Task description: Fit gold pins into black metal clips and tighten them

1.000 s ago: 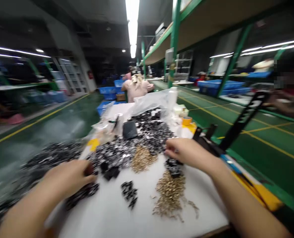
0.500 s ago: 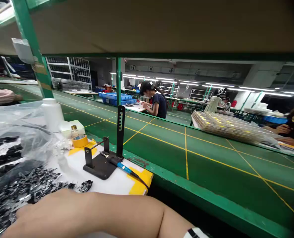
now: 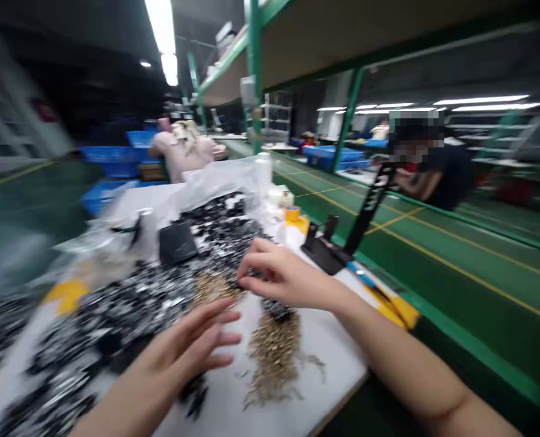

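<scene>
Head view, blurry: right hand (image 3: 281, 273) is curled, fingertips close together, beside the far brass pile (image 3: 210, 286); can't tell if it grips anything. Left hand (image 3: 190, 346) is spread open, above the desk (image 3: 327, 337). Near brass pile (image 3: 276, 343) lies right of it, black parts (image 3: 146, 297) left and beyond. Probably best: pinch single pieces lightly, wrists clear so brass and black don't mix.

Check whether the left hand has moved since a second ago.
Yes: rightward, judged against the nearer gold-coloured pile. The left hand was well left of it and now appears close to its left side.
</scene>
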### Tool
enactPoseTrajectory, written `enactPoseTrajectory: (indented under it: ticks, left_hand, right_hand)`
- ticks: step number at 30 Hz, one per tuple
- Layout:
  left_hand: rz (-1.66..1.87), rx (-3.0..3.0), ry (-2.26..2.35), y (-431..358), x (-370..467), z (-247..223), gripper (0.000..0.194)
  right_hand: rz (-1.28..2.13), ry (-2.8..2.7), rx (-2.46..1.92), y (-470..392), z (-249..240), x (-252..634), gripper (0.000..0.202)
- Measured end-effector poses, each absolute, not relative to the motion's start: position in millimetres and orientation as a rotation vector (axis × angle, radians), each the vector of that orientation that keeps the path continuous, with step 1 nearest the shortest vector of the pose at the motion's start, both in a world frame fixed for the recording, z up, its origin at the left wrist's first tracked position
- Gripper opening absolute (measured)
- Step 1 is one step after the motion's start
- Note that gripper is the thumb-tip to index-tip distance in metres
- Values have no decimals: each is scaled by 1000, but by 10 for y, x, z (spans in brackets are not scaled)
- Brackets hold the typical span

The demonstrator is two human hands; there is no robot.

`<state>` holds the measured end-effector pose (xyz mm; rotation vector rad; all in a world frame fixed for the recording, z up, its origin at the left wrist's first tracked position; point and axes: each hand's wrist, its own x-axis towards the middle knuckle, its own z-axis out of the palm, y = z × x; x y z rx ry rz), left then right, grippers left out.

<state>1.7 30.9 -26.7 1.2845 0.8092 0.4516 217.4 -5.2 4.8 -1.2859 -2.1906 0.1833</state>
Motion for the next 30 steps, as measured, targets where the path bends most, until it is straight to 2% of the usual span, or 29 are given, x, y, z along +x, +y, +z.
enactPoseTrajectory:
  ticks: [4,8,12,15,24,30]
  left_hand:
    - [455,1203,720,223,62,-114,34]
    - [551,1131,724,265,52,-135,36]
    - [669,1031,760,288,6,-135,30]
    - [759,999,773,277,5,-107,26]
    - [759,1102,802,188,34,-106,39]
    - [734,1114,810,181,54,-144,42]
  right_hand:
    - [375,-2087,-1113,-96,-154,1882,11]
    - [501,-2043,-1100,-115,-232,1768,11]
    - [339,-2082,-1378,-85,-267,1833,12]
    - [265,-2238,-1404,-47,-369,1868,10]
    - [104,-2368,-1385,-13,-583,1778,21]
    - [68,-2375,-1379,-23,-575,1795,17]
